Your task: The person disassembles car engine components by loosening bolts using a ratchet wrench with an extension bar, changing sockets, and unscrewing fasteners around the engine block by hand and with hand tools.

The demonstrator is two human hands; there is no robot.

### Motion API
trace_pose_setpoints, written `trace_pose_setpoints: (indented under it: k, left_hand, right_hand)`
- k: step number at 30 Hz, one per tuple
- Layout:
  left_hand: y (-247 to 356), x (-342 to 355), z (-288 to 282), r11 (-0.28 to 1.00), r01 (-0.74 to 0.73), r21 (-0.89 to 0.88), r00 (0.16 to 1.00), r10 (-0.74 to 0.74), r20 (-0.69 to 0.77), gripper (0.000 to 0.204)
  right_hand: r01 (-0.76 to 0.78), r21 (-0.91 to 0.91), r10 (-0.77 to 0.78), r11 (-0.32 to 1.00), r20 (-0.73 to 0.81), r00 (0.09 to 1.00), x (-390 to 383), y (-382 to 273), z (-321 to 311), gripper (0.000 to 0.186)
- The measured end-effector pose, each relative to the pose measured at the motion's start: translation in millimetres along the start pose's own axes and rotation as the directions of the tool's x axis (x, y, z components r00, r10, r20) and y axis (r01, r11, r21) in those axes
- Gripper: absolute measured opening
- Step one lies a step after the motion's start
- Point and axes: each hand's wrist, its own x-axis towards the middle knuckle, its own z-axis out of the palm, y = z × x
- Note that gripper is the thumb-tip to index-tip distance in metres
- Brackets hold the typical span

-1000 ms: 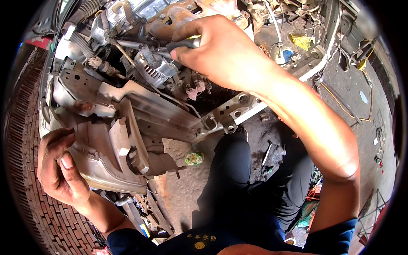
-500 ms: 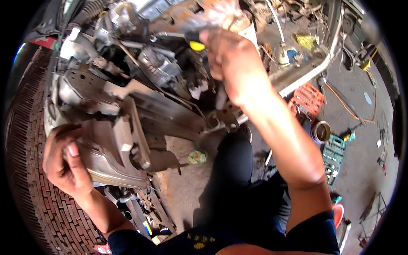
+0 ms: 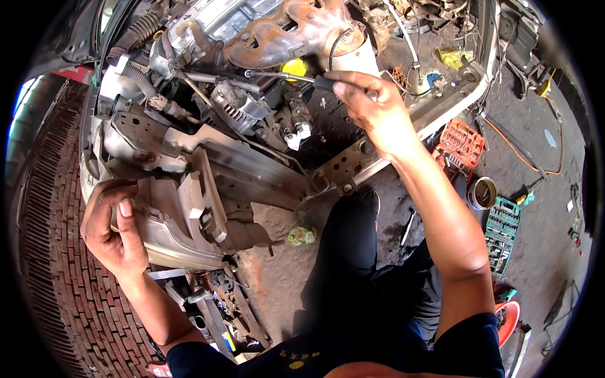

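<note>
My right hand [image 3: 370, 104] grips the black handle of a ratchet wrench [image 3: 287, 76] over the engine bay. Its metal shaft points left, with the head end near a metal pipe. Behind the shaft is a round yellow piece [image 3: 293, 67]. Just beyond lies a rusty exhaust manifold [image 3: 271, 39]; an alternator-like part [image 3: 236, 107] sits lower left of the wrench. At the car's front left corner, my left hand [image 3: 115, 230] curls over the outer end of a dusty headlight [image 3: 173, 242], thumb up. Its fingertips are partly hidden.
A metal front beam [image 3: 246, 160] crosses between my hands. On the floor to the right are an orange tool case [image 3: 461, 143], a green socket case [image 3: 502, 233], a round can [image 3: 483, 193] and a red basin [image 3: 508, 322]. Loose parts [image 3: 217, 309] lie below the headlight.
The ratchet wrench and my right hand have shifted right and down, uncovering the manifold. My left hand keeps its hold at the headlight. The whole view has tilted slightly.
</note>
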Motion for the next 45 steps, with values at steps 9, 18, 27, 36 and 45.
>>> trace_pose_setpoints:
  k: [9, 18, 27, 36, 45]
  left_hand:
    - [37.9, -31.4, 10.9, 0.975, -0.124, 0.185, 0.96, 0.165, -0.227, 0.03]
    - [197.9, -17.4, 201.0, -0.436, 0.034, -0.899, 0.778, -0.553, 0.298, 0.074]
    - [195.0, 18.6, 257.6, -0.612, 0.035, -0.79, 0.753, -0.503, 0.423, 0.033]
    - [142.1, 62.1, 296.7, -0.724, 0.049, -0.688, 0.834, -0.349, 0.427, 0.021]
    - [38.9, 146.6, 276.8, -0.519, -0.158, -0.84, 0.924, -0.378, 0.06, 0.008]
  right_hand:
    - [0.111, 0.491, -0.099, 0.864, -0.052, 0.994, -128.3, 40.5, -94.9, 0.054]
    - [0.03, 0.426, -0.105, 0.904, 0.153, 0.983, -164.9, 23.4, -152.6, 0.057]
    - [-0.011, -0.55, 0.232, 0.835, 0.335, 0.913, -190.9, -8.3, -139.8, 0.026]
    - [0.012, -0.358, 0.047, 0.934, 0.156, 0.987, -178.3, 19.3, -131.0, 0.036]
    - [-0.013, -0.449, 0.059, 0.893, 0.088, 0.994, -211.7, 15.9, -130.5, 0.041]
